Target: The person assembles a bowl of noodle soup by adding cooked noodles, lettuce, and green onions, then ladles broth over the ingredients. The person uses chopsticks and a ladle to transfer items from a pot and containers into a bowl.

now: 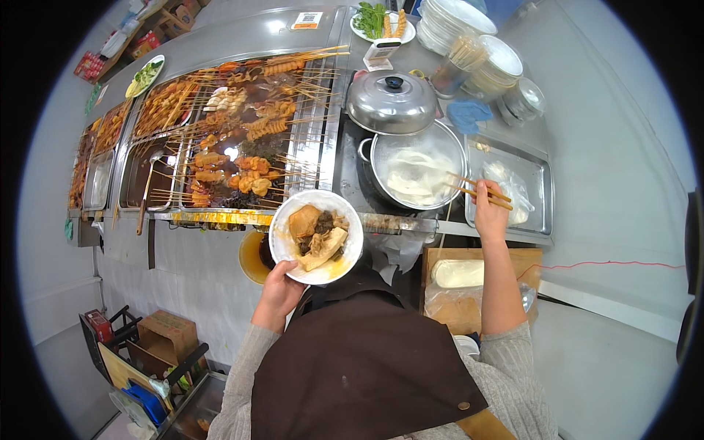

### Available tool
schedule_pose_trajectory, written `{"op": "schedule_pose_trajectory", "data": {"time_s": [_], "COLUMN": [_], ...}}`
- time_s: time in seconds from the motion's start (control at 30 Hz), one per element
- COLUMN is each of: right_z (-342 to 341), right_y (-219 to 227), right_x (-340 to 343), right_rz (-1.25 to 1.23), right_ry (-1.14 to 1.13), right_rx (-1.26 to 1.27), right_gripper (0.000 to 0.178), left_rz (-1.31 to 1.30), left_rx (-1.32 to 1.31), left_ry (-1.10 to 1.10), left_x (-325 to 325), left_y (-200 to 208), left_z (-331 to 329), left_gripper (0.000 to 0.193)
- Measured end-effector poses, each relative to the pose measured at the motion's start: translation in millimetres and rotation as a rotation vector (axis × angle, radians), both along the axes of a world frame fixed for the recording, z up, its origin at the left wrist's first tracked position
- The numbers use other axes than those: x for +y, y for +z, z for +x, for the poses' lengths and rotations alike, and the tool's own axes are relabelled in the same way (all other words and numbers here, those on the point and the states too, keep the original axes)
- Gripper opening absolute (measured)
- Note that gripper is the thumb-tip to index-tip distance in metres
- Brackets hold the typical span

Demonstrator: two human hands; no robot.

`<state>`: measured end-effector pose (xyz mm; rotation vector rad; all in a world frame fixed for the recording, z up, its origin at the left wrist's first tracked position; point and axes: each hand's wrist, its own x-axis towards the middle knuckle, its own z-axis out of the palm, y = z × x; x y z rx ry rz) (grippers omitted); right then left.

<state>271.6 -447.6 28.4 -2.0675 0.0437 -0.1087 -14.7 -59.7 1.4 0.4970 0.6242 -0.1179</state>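
"Hands together?"
"Apart. The left hand (281, 290) grips a round white bowl (353, 229) by its rim, probably keeping it level; the right hand (491, 217) clasps 2 slim wooden chopsticks (462, 189) over the silver metal pot (451, 148)."

Our left hand (279, 292) holds a round white bowl (357, 233) of brown food pieces (323, 246); our right hand (490, 209) holds brown wooden chopsticks (463, 179), tips over a round silver-rimmed metal pot (380, 158) of white food (416, 182).

Many skewers (268, 129) and stacked dishes (501, 57) show a food stall.
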Motion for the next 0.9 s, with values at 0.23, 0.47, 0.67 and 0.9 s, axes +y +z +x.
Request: {"op": "schedule_pose_trajectory", "data": {"time_s": [0.23, 0.47, 0.67, 0.9], "right_z": [23, 29, 7, -13], "right_y": [-43, -38, 4, 24], "right_x": [25, 49, 29, -1], "right_rz": [0.237, 0.451, 0.267, 0.093], "right_ry": [-0.071, 0.068, 0.277, 0.224], "right_rx": [0.044, 0.180, 0.285, 0.309], "right_gripper": [0.033, 0.038, 0.036, 0.032], "left_rz": [0.001, 0.000, -0.007, -0.015], "left_rx": [0.020, 0.023, 0.021, 0.006], "left_ry": [0.027, -0.012, -0.031, -0.055], "left_x": [-3, -3, -3, -2], "left_y": [6, 3, 2, 2], "left_z": [0, 10, 18, 24], "left_gripper": [0.064, 0.067, 0.067, 0.067]}}
